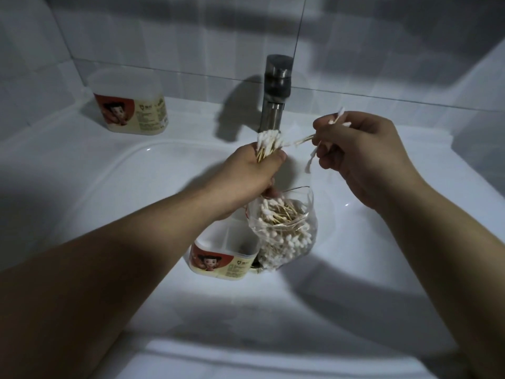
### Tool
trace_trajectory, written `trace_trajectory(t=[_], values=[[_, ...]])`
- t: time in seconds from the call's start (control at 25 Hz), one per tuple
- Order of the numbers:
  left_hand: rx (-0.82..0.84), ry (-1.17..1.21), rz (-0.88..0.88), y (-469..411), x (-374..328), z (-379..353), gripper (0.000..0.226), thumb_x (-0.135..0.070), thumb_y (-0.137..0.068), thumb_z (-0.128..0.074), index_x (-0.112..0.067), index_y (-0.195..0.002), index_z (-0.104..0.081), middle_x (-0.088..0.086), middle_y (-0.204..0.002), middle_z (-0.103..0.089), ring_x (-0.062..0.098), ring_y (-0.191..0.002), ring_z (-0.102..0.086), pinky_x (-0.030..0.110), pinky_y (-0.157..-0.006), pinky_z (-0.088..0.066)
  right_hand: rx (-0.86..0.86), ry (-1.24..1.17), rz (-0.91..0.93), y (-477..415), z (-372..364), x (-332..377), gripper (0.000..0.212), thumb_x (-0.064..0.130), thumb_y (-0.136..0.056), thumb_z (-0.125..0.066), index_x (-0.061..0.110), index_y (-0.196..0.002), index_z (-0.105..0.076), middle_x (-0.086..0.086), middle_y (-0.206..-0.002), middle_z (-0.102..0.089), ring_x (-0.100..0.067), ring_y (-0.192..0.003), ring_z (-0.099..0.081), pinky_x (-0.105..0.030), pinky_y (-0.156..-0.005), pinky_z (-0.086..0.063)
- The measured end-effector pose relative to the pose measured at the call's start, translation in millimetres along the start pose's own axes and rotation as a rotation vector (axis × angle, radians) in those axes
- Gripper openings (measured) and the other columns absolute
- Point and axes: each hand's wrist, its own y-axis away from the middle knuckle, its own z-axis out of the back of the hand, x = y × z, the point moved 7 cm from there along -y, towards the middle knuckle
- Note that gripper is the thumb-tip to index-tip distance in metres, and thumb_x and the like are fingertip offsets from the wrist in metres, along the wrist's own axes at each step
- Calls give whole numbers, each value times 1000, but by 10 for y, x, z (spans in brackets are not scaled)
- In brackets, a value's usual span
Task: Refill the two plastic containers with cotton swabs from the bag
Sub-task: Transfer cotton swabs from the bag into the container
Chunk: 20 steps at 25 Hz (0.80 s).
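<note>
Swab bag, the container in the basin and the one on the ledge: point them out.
swab bag [289,242]: head view, its swab-filled lower half.
container in the basin [222,263]: head view, front label.
container on the ledge [131,113]: head view, front label.

Both bare forearms are reaching forward; the left hand [252,170] is gripping a bundle of wooden-stemmed white cotton swabs [269,142]; the right hand [363,154] is pinching a few loose white swabs [338,119].
</note>
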Motion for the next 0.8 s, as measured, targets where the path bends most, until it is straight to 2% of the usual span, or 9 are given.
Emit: trace_trajectory(t=[0.08, 0.12, 0.2, 0.28, 0.4, 0.52, 0.6, 0.68, 0.8], values=[[-25, 74, 1, 16, -17, -7, 26, -28, -108, -48, -7, -97, -57, 4, -69, -57, 13, -55, -59, 35, -64, -57, 10, 16, -5, -6, -9, -12, 16, -5, -89, -62, 5, -83, -72, -10, -66, -64, -20, -55, -56, -30, -54, -45], [-35, 129, 8, 25, -27, -13, 25, -27, -108, -47, -6, -102, -58, 6, -74, -61, 14, -58, -62, 34, -62, -59, 20, 32, -10, -7, -17, -20, 15, -6, -89, -62, 5, -83, -72, -10, -65, -63, -20, -55, -55, -30, -53, -44], [-43, 244, 22, 33, -41, -26, 23, -25, -109, -45, -9, -119, -58, 9, -82, -68, 17, -65, -67, 33, -64, -61, 45, 58, -22, -6, -33, -39, 13, -6, -89, -62, 3, -83, -71, -9, -63, -62, -21, -54, -53, -30, -52, -42], [-66, 310, 21, 24, -50, -4, 24, -25, -109, -44, -12, -124, -58, 8, -84, -72, 19, -69, -71, 34, -67, -63, 71, 81, -33, -6, -39, -55, 12, -4, -90, -63, 1, -83, -70, -9, -63, -62, -20, -53, -53, -30, -52, -42], [-80, 318, -1, 44, -79, 23, 26, -27, -109, -45, -11, -122, -60, 4, -86, -77, 20, -79, -77, 31, -67, -62, 166, 169, -45, 15, -96, -76, 11, -3, -91, -65, 1, -83, -71, -12, -65, -64, -22, -55, -56, -32, -53, -44], [14, 195, -54, 87, -124, -50, 30, -26, -110, -43, -7, -125, -61, 13, -100, -76, 22, -87, -77, 32, -71, -63, 261, 220, -40, 76, -220, -111, 7, -5, -90, -66, -1, -87, -72, -17, -67, -65, -26, -60, -62, -32, -56, -51], [80, 153, -73, 108, -131, -109, 30, -22, -110, -43, -10, -128, -63, 11, -101, -76, 23, -87, -76, 38, -76, -64, 237, 165, -35, 84, -244, -118, 5, -6, -89, -67, -3, -92, -71, -24, -75, -67, -32, -64, -65, -37, -63, -59], [130, 142, -70, 121, -126, -154, 29, -19, -110, -43, -7, -127, -63, 12, -98, -74, 22, -82, -74, 35, -74, -62, 183, 83, -48, 74, -216, -117, 10, -8, -88, -68, -2, -96, -69, -24, -78, -66, -33, -65, -64, -40, -68, -60], [147, 47, -65, 125, -115, -165, 20, -17, -108, -46, -8, -105, -63, 6, -80, -67, 11, -64, -63, 24, -61, -55, 116, 166, -10, 77, -169, -78, 17, -1, -88, -72, 7, -103, -69, -19, -75, -68, -23, -59, -64, -30, -60, -55]])
